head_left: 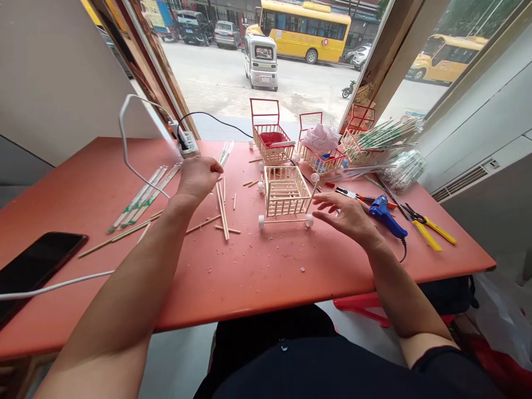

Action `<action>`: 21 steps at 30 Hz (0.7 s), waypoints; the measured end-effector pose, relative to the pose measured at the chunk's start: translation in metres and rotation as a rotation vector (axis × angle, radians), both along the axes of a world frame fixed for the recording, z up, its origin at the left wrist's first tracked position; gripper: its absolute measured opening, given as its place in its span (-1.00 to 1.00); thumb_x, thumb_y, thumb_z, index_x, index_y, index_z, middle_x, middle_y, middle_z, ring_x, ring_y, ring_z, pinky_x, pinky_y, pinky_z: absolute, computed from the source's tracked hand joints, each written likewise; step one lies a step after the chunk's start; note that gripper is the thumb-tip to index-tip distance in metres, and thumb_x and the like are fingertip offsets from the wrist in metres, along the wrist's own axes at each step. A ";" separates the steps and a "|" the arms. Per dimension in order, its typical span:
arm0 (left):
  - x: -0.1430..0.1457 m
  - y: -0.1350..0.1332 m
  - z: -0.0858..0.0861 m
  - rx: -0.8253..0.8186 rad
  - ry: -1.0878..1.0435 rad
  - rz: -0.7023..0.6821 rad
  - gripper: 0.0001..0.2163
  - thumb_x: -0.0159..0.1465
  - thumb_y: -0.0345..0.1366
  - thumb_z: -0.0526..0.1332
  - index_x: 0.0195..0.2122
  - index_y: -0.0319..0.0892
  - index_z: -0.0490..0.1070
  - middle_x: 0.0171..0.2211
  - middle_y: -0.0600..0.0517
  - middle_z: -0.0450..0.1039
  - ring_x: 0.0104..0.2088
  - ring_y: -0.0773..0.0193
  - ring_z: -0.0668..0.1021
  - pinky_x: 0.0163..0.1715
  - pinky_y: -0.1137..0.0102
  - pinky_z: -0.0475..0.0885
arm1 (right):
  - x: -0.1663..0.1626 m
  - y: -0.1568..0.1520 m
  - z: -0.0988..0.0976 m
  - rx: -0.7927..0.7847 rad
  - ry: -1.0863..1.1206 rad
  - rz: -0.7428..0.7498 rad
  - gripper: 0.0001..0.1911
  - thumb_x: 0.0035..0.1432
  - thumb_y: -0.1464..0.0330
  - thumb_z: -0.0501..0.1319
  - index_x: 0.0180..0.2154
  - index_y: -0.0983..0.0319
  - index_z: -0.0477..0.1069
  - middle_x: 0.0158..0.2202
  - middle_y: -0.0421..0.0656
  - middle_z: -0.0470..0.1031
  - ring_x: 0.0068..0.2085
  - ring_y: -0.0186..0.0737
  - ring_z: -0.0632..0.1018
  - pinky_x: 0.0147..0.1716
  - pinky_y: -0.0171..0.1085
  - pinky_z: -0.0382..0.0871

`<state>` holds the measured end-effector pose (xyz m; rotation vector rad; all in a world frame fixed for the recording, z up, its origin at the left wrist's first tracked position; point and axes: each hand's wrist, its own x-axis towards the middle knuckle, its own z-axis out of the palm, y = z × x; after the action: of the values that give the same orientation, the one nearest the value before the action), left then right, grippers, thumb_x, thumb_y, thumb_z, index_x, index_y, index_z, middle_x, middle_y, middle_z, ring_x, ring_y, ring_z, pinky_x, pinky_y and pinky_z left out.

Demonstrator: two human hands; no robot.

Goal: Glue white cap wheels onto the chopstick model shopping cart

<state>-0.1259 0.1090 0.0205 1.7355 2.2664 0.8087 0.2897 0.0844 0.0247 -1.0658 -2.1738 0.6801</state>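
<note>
In the middle of the table stands a small unpainted cart [286,191] made of wooden sticks, with white wheels at its corners. My right hand [343,213] is open at the cart's right side, fingers stretched toward its corner post; whether they touch it I cannot tell. My left hand [197,177] is closed, its fingertips pinched together beside some paper-wrapped chopsticks [226,152]. What it grips, if anything, is hidden. Bare wooden sticks [223,213] lie crossed just below that hand. Short cut pieces are scattered between it and the cart.
Behind the cart are red-trimmed stick carts [272,141], one holding a pink bundle [320,137]. A blue glue gun [386,216] and yellow-handled pliers [430,224] lie right. Wrapped chopsticks [143,197], a phone [39,260] and a white cable [124,130] are left.
</note>
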 end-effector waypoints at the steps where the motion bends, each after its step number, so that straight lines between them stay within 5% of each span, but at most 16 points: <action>1: -0.005 -0.006 0.001 -0.014 0.000 0.018 -0.81 0.19 -0.36 0.32 -0.25 -0.11 0.75 -0.30 -0.02 0.73 -0.11 -0.04 0.72 0.14 0.23 0.54 | 0.000 0.000 0.000 -0.001 -0.008 -0.001 -0.52 0.35 -0.02 0.49 0.12 0.13 0.75 0.05 0.02 0.82 -0.12 0.02 0.82 -0.12 -0.05 0.73; 6: -0.020 -0.029 0.001 -0.047 0.030 0.083 -0.77 0.31 -0.42 0.27 -0.13 -0.26 0.74 -0.28 0.02 0.71 -0.07 0.07 0.69 0.23 0.30 0.50 | 0.001 0.000 -0.001 0.019 -0.025 -0.003 -0.48 0.33 -0.02 0.51 0.15 0.15 0.73 0.04 0.03 0.82 -0.07 0.06 0.82 -0.10 -0.03 0.72; 12: -0.021 -0.044 -0.006 -0.005 0.092 0.096 -0.71 0.32 -0.48 0.29 0.01 -0.29 0.74 0.17 -0.16 0.71 0.21 -0.04 0.60 0.41 0.16 0.42 | -0.001 0.001 -0.003 0.049 -0.013 -0.024 -0.46 0.31 -0.10 0.51 0.10 0.14 0.74 0.04 0.04 0.82 -0.08 0.08 0.82 -0.10 0.00 0.73; 17: -0.006 -0.048 -0.012 -0.064 0.074 -0.005 -0.73 0.33 -0.38 0.32 -0.04 -0.14 0.80 -0.11 -0.11 0.79 -0.02 -0.05 0.72 0.20 0.20 0.54 | 0.001 0.000 -0.003 0.102 -0.019 -0.066 -0.43 0.35 -0.16 0.47 0.08 0.16 0.75 0.05 0.06 0.81 -0.06 0.11 0.82 -0.08 0.02 0.71; 21: 0.003 -0.050 -0.008 -0.179 0.096 -0.110 -0.65 0.34 -0.30 0.25 0.03 -0.11 0.80 -0.06 -0.10 0.80 0.01 -0.05 0.76 0.12 0.27 0.56 | 0.004 -0.001 -0.003 0.136 -0.007 -0.104 -0.40 0.36 -0.19 0.45 0.06 0.16 0.76 0.03 0.05 0.82 -0.08 0.10 0.82 -0.06 0.02 0.70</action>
<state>-0.1225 0.0595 0.0130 1.8314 2.2023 0.4947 0.2939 0.0837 0.0216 -1.1018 -2.1206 0.4754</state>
